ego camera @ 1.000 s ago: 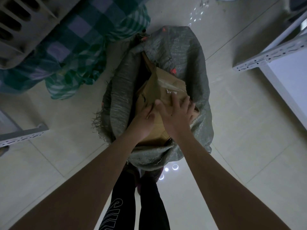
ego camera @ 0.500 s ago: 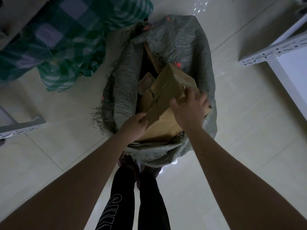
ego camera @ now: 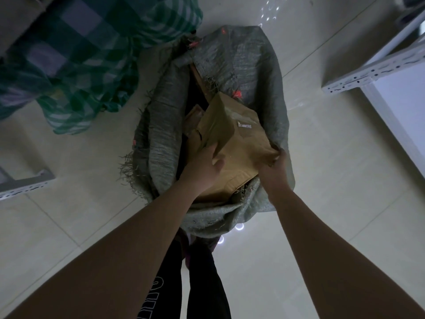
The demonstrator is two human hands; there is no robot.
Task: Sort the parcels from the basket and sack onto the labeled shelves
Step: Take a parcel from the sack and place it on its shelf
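A grey-green woven sack (ego camera: pixel 248 65) stands open on the tiled floor in front of me. A brown cardboard parcel (ego camera: pixel 232 137) with a small white label sticks out of its mouth, tilted. My left hand (ego camera: pixel 202 169) grips the parcel's near left edge, thumb on top. My right hand (ego camera: pixel 274 168) holds its right corner, fingers curled under and partly hidden. More brown parcels (ego camera: pixel 194 118) lie deeper in the sack, mostly hidden.
A green checked bag (ego camera: pixel 92 58) lies at the upper left. White perforated metal shelf frames stand at the right (ego camera: pixel 368 72) and at the left edge (ego camera: pixel 25 187). My dark trouser legs (ego camera: pixel 184 284) are below the sack.
The parcel has risen further out of the sack and turned. My right hand slid from its top to the right corner. My left hand moved up onto the left edge.
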